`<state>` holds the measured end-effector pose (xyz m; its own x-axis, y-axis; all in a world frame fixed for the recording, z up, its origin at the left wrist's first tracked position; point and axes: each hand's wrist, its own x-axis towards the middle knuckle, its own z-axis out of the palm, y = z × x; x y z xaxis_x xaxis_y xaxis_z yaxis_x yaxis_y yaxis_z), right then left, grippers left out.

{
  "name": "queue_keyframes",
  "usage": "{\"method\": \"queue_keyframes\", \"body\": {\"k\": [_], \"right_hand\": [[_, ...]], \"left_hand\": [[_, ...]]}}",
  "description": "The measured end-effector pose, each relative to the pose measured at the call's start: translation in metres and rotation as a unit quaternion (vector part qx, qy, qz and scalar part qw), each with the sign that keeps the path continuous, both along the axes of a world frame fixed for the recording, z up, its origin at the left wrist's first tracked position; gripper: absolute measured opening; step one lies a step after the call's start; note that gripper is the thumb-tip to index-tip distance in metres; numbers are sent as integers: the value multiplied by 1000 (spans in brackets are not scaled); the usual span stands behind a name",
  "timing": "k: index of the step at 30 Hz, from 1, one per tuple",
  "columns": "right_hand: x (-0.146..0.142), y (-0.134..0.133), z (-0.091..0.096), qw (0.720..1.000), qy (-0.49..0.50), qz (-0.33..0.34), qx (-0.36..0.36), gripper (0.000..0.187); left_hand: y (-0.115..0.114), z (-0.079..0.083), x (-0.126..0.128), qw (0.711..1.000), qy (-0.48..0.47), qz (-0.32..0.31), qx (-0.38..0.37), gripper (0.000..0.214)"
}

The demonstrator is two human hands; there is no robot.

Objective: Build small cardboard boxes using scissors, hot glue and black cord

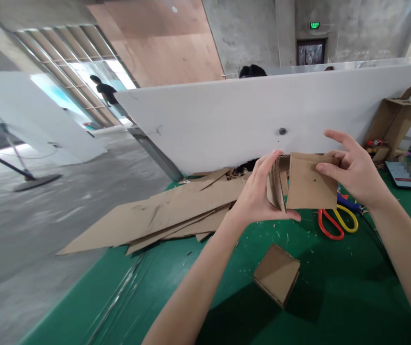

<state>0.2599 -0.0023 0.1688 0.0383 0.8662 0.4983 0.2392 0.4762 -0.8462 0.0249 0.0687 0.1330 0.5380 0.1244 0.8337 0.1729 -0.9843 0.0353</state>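
Observation:
My left hand (259,194) grips the left side of a folded cardboard piece (308,184), thumb under its lower edge, fingers wrapped over the top. My right hand (351,167) pinches the upper right of the same piece, with the index finger stretched out above it. The piece is held in the air over a green table (335,306). Below my hands a small cardboard box (277,274) lies on the table.
A pile of flat cardboard sheets (176,211) hangs over the table's left edge. Scissors with red and yellow handles (336,221) lie under the held piece. A phone (401,175) and a cardboard construction (394,122) stand at the right by a white partition (227,120). A person (107,93) stands far off.

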Motion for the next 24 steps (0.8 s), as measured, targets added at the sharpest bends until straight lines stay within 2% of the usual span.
{"method": "queue_keyframes", "body": {"k": [5,9,12,15,24], "right_hand": [[-22,5,-10,990,136,-18,-43,89],[-34,5,-12,970,219,17,-100,91],[-33,4,-10,969,216,47,-115,95],[-31,3,-9,971,207,43,-110,103],[-38,4,-13,977,194,21,-91,103]], "left_hand": [[-1,-1,3,999,6,38,27,130],[4,-2,0,998,-17,38,42,130],[7,-2,-3,999,-23,20,16,131],[6,-2,-2,1000,-23,12,-2,132],[5,-7,9,997,-41,19,54,133]]}}
